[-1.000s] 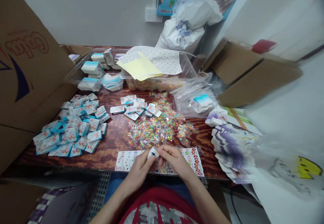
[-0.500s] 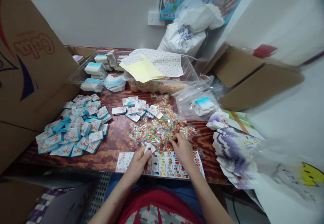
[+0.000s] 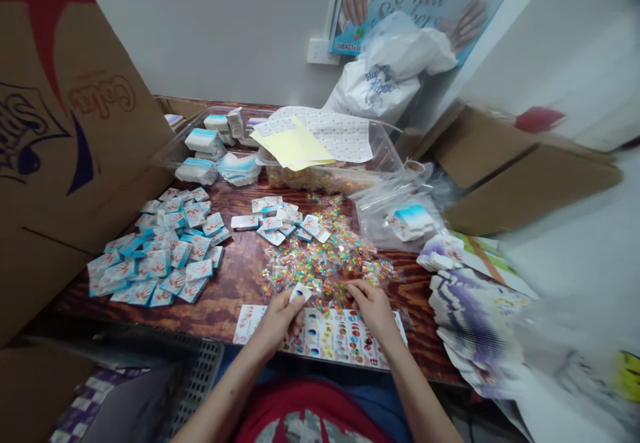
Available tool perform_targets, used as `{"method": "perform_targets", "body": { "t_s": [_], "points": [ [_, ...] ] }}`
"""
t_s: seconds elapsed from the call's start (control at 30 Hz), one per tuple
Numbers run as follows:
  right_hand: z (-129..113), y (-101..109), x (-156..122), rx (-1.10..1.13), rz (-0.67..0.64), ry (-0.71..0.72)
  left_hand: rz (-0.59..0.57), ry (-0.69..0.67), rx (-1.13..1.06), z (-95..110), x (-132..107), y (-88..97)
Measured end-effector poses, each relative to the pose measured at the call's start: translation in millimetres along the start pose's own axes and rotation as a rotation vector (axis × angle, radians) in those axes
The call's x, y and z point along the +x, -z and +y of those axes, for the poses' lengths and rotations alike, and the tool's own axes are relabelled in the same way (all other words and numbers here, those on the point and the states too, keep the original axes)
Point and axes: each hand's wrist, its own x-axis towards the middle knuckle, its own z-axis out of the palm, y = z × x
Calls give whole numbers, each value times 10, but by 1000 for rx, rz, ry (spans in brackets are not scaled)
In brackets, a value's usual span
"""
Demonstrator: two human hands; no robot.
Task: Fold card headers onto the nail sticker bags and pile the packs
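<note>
Between the thumb and fingers of my left hand (image 3: 280, 319) is a small white sticker strip (image 3: 301, 292) with a dark oval printed on it. The hand hovers over the left part of a row of nail sticker strips (image 3: 355, 336) lying along the table's front edge. My right hand (image 3: 374, 306) is at the near edge of a heap of small clear packets (image 3: 310, 259) filled with bright coloured pieces. Its thumb and forefinger pinch at one packet there, partly hidden by the fingers. Behind the heap lie several small white-and-blue boxes (image 3: 273, 223).
A large pile of small boxes (image 3: 160, 249) covers the table's left, beside a tall carton (image 3: 75, 163). Clear trays (image 3: 385, 153) stand at the back, one topped by yellow paper (image 3: 293, 146). At the right are a plastic bag (image 3: 395, 216), purple-and-white cards (image 3: 465, 316) and an open carton (image 3: 525, 183).
The camera view has turned slightly, so everything sits a little lower and farther right. Both hands stay nearly in place over the strips and packets.
</note>
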Motion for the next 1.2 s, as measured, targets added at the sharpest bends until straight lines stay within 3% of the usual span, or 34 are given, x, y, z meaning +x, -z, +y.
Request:
{"method": "perform_targets", "body": {
  "t_s": [0.27, 0.37, 0.47, 0.6, 0.7, 0.8, 0.93, 1.07, 1.2],
  "points": [
    [-190, 45, -56, 273, 19, -114, -25, -11, 30, -19, 69, -58],
    [-296, 25, -126, 462, -36, -174, -22, 14, 53, -33, 78, -90],
    [-433, -27, -212, 516, -161, -188, -47, 38, 82, -22, 82, -148],
    [-588, -97, -313, 215, -294, 14, -137, 3, 129, 51, 55, -197],
    [-635, -125, -364, -127, -246, 224, -270, -68, 218, 111, 20, -172],
    [-617, -149, -387, -205, -218, 302, -346, -13, 288, 125, -2, -131],
    [-528, -170, -363, -6, -190, 198, -358, 43, 265, 89, -27, -97],
    [-434, -150, -322, 173, -414, 26, -413, 118, 286, 70, -45, -71],
    [-393, -139, -289, 299, -514, -68, -443, 185, 323, 125, -46, -58]
  ]
}}
